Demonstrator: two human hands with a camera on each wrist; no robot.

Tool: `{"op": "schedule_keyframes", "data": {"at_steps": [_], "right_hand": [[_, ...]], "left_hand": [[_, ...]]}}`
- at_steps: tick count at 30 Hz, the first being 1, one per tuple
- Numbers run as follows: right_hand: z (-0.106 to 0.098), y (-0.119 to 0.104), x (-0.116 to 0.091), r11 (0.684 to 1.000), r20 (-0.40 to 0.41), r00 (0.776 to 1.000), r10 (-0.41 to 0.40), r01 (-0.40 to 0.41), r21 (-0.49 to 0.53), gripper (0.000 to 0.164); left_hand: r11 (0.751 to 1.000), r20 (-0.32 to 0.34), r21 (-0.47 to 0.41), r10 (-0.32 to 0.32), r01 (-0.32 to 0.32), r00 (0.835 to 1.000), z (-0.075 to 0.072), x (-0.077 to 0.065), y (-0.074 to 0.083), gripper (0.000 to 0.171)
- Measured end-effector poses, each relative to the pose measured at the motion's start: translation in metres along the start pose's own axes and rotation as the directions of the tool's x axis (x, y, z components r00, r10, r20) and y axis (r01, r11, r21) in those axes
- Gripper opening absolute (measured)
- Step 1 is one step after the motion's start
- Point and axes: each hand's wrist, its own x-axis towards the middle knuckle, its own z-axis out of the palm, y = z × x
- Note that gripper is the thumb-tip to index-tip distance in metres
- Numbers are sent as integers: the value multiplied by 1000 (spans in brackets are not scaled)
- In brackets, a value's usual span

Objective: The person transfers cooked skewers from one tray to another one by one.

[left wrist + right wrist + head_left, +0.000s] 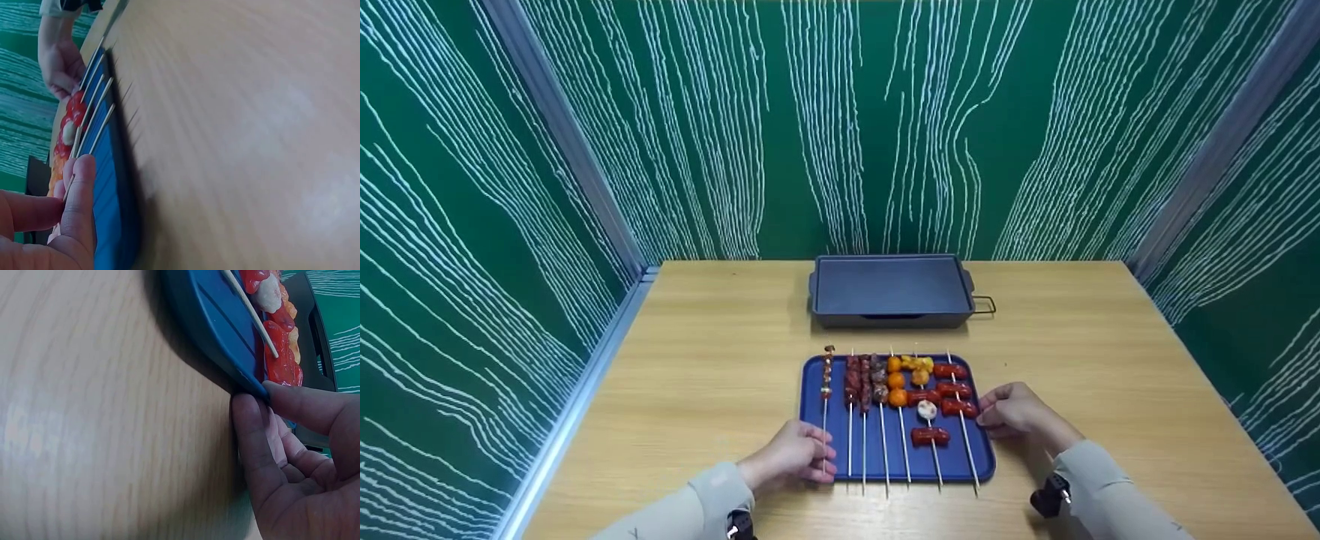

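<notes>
A blue tray (982, 461) lies on the table, bearing several skewers side by side with their sticks toward the person. My left hand (799, 454) pinches the stick of the leftmost skewer (827, 375), strung with small brownish pieces, between thumb and fingers; the stick end (68, 188) shows in the left wrist view. With thumb and forefinger my right hand (292, 450) grips the tray's right rim. Dark meat skewers (852, 379), an orange-ball skewer (896, 379), a mixed skewer with a white round slice (927, 410) and a red sausage skewer (953, 390) fill the rest.
Behind the tray stands a dark rectangular grill (894, 285) with a wire handle (985, 304) on its right. The wooden table (720, 360) ends at green walls (810, 135) with white wavy lines at the back and sides.
</notes>
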Motion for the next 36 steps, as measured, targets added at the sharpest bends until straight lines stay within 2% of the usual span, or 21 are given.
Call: {"op": "schedule_keyframes", "data": {"at_steps": [10, 19, 21, 25, 31, 36], "right_hand": [[0, 1, 0, 1000, 2, 1000, -3, 3, -10, 18], [0, 0, -2, 1000, 13, 1000, -4, 4, 19, 19], [0, 0, -1, 1000, 15, 1000, -12, 11, 23, 18], [0, 1, -1, 999, 15, 1000, -18, 17, 27, 17], [1, 2, -2, 1000, 13, 1000, -18, 17, 23, 19], [2, 2, 0, 1000, 4, 1000, -5, 5, 15, 20]], "left_hand": [[1000, 13, -15, -12, 13, 1000, 7, 0, -10, 29], [999, 16, -35, -35, 35, 999, 9, -1, -7, 20], [1000, 8, -4, -29, 29, 1000, 8, -2, -4, 15], [991, -27, 134, 15, -12, 1000, 6, -2, 1, 10], [940, -63, 338, 61, -36, 996, 3, 3, 3, 11], [913, -72, 406, 75, -40, 995, 1, 5, 1, 12]]}}
